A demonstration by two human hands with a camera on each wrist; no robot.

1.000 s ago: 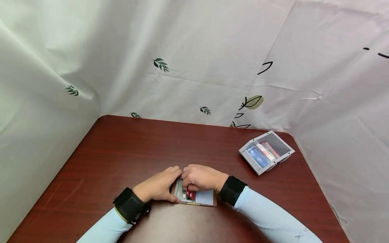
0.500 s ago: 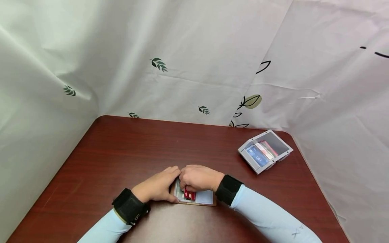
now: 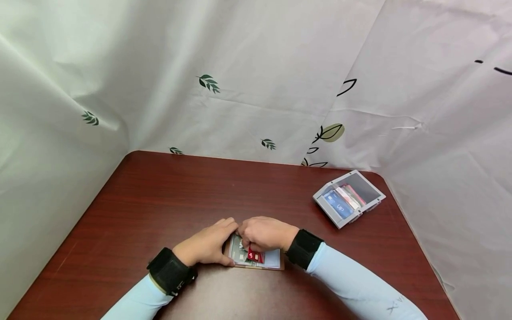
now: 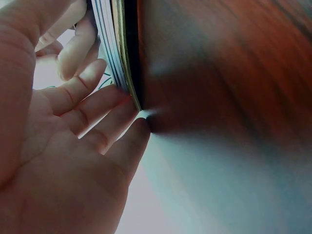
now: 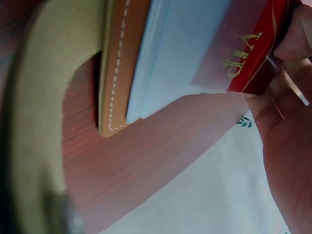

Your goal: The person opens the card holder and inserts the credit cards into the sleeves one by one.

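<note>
An open card holder with a brown stitched cover (image 5: 127, 68) and clear plastic pockets (image 3: 273, 260) lies on the table before me. My left hand (image 3: 208, 243) holds its left side, thumb at the near corner, fingers at the far end. In the left wrist view those fingers touch the edge of the stacked pages (image 4: 108, 44). My right hand (image 3: 266, 233) pinches a red card (image 3: 256, 255) with gold VIP lettering. The right wrist view shows part of this card (image 5: 263, 44) under a translucent pocket (image 5: 180, 58). The right fingertips are partly hidden in the head view.
A grey box (image 3: 366, 189) with a clear window stands at the table's far right. Inside are several cards, a blue VIP card (image 3: 338, 204) among them. The reddish-brown table (image 3: 180, 191) meets a pale leaf-patterned cloth (image 3: 240, 111) at the back and sides.
The right hand and the red card have shifted a little to the right over the holder since half a second ago. The left hand has kept its place.
</note>
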